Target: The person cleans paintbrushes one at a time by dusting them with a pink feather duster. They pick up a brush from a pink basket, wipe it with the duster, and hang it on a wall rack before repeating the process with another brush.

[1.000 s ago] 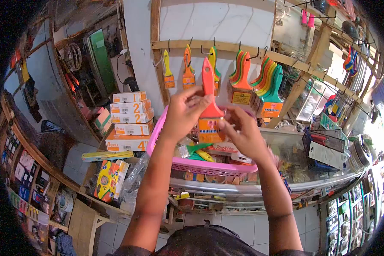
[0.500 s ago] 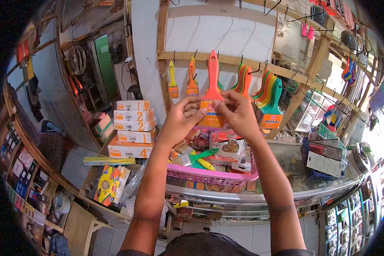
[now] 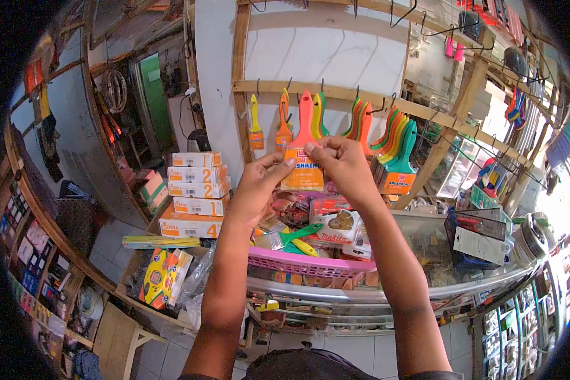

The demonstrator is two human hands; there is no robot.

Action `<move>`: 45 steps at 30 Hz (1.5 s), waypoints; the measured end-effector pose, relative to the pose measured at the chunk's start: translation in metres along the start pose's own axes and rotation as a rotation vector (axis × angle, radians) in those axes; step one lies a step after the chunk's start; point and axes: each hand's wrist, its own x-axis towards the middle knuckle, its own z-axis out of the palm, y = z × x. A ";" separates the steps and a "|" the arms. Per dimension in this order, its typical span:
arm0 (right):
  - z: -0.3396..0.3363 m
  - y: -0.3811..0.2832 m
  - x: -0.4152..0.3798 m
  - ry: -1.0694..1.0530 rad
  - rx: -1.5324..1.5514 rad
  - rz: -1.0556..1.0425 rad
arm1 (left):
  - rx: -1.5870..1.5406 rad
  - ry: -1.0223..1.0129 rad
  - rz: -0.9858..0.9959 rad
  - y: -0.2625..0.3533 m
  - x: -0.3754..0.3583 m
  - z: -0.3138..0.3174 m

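A paintbrush with a coral-red handle and an orange printed sleeve is held upright in front of me, its printed face toward me. My left hand pinches the sleeve's left edge between thumb and fingers. On the other side, my right hand grips the upper right of the sleeve, thumb on the front. Behind it, yellow and green brushes hang from a hook on the wooden rail. Below my hands is a pink basket with a green-handled brush and packaged goods in it.
More brushes hang along the rail to the right, and smaller ones to the left. Stacked boxes stand left of the basket. A dark blue basket sits on the glass counter at right. Metal hooks jut out overhead.
Both hands have brought the coral-red brush lower and slightly left. Its handle tip now sits below the rail, and the yellow and green brushes behind it show more.
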 end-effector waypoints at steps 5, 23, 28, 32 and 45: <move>0.011 0.005 0.004 0.069 0.118 -0.158 | -0.005 0.003 0.029 0.005 -0.003 0.003; 0.002 0.001 -0.009 0.101 -0.033 0.064 | 0.010 -0.015 -0.085 -0.008 -0.002 0.005; -0.014 0.059 -0.004 0.220 -0.081 -0.165 | 0.312 -0.055 -0.025 -0.028 0.007 0.015; -0.026 0.088 0.014 0.265 -0.204 -0.105 | 0.438 -0.053 0.042 -0.058 0.040 0.003; -0.032 0.184 0.098 0.295 -0.282 -0.216 | 0.805 0.096 0.224 -0.113 0.101 -0.069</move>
